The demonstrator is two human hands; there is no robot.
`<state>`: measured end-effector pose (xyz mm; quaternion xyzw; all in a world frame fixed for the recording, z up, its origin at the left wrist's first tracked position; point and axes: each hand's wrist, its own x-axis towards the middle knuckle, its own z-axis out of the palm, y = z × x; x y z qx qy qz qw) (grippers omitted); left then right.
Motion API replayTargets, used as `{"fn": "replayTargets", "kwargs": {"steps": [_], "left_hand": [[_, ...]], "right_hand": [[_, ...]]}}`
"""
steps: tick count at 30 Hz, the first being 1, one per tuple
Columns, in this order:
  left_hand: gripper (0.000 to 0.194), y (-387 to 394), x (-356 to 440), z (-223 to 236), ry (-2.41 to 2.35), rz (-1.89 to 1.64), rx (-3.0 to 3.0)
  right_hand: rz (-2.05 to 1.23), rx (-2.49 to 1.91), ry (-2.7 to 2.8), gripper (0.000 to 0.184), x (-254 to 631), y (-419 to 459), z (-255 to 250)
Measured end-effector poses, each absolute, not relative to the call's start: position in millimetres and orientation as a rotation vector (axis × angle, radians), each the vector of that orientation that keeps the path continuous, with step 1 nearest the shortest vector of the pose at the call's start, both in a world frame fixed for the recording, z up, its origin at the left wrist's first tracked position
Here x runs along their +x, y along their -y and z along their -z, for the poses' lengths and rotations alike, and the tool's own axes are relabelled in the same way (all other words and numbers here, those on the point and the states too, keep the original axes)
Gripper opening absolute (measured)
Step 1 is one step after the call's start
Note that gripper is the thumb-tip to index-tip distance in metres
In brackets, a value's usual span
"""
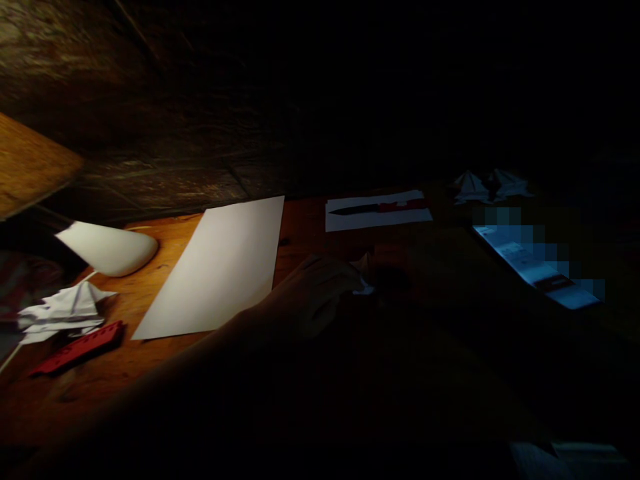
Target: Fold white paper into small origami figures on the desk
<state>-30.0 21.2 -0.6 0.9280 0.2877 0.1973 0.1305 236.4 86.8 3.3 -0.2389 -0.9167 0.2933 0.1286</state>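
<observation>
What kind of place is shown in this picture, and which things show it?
Probably a dim room indoors, perhaps at home, with a desk or worktable: a lamp stands on a wooden tabletop, set near a dark wall.

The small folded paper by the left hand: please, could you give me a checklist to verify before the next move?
1. Left hand at the small folded paper: ok, fingertips reach it.
2. Grip firm: cannot tell, too dark.
3. Right hand in view: not ok, it does not show.
4. Knife apart from the left hand: ok, it lies on white paper beyond.
5. Light on the small folded paper: not ok, mostly shadow.
</observation>
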Motion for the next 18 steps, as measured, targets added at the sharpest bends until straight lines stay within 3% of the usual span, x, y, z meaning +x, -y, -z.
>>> {"fn": "replayTargets", "kwargs": {"steps": [10,15,18], "left_hand": [[0.042,-22,-33,2,-0.897,-0.627,2.706],[0.039,-20,-26,1,-1.000,-0.784,2.882],[0.026,-17,-23,-1,-1.027,-0.939,3.003]], "right_hand": [[-0.625,-0.700,2.718,0.019,233,-78,-21],[-0.695,-0.640,2.583,0.013,227,-72,-19],[-0.802,-0.628,2.467,0.008,221,-66,-16]]}}
